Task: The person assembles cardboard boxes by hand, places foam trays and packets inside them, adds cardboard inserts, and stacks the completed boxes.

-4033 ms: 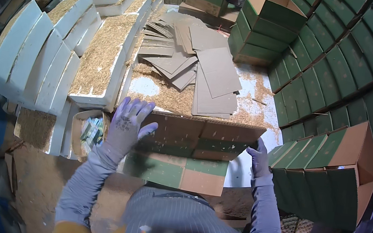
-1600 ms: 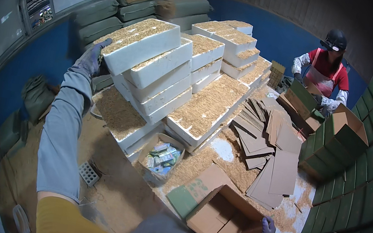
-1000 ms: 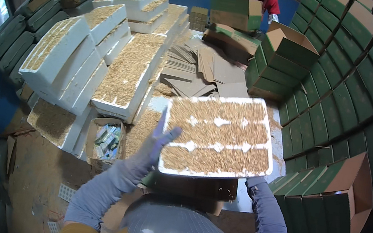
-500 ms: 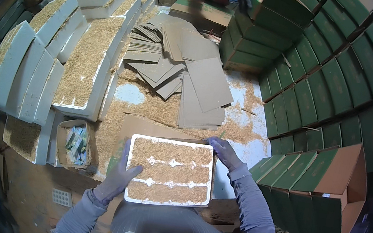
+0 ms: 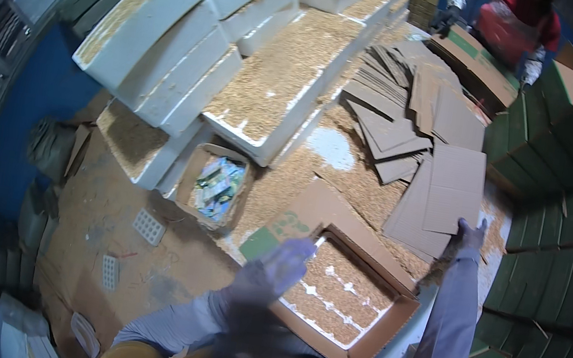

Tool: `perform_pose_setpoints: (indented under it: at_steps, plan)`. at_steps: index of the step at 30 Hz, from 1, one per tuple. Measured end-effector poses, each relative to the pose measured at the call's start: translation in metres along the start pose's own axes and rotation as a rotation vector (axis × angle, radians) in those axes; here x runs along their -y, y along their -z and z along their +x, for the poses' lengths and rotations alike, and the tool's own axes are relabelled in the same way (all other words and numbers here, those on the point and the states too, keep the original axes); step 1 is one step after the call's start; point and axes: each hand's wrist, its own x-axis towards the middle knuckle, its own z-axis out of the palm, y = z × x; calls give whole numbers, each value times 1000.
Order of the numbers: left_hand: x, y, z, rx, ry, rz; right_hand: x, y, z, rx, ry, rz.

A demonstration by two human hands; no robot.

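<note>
A white foam tray (image 5: 335, 308) filled with sawdust-like shavings in rows lies inside an open cardboard box (image 5: 374, 343) in front of me. My left hand (image 5: 278, 266), gloved and blurred by motion, is over the box's left edge. Its fingers look stretched out, with nothing visible in them. My right hand (image 5: 470, 236), also gloved, reaches past the box to the lower right corner of a grey cardboard sheet (image 5: 455, 191). Thumb and fingers there are apart, close to the sheet's edge; I cannot tell whether they touch it.
Stacked white foam trays (image 5: 279, 80) of shavings stand at the left. Before them sits a small carton (image 5: 245, 191) of coloured packets. Green boxes (image 5: 534, 271) line the right. Another person (image 5: 508, 34) stands at the far side by flat cartons (image 5: 470, 62).
The tray has gone from between my hands into the cardboard box. My right hand has moved out to the cardboard sheets. The view has turned left.
</note>
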Motion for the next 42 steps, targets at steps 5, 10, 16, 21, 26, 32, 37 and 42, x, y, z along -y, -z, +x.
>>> perform_pose_setpoints:
  at_steps: [5, 10, 16, 21, 26, 32, 37, 42]
  plan:
    - [111, 74, -6, -149, 788, 297, 113, 72, -96, 180, -95, 463]
    - [229, 54, -40, -223, 634, 662, 239, 120, -270, -244, 653, -115]
    - [216, 79, -37, -325, 838, 176, 263, 133, -386, 464, 1195, -502]
    - [138, 98, -8, -397, 666, 55, 250, 110, -397, 983, 1033, -727]
    - [26, 34, 13, -199, -356, 237, 261, 72, -407, 836, 856, -787]
    - [-10, -43, 8, 649, -315, 434, 260, 102, -391, 894, 814, -537]
    - [10, 40, 29, 305, 287, -564, 189, 154, -383, 193, -199, 362]
    - [138, -55, -20, 686, 284, -489, 134, 73, -387, 685, -885, 1000]
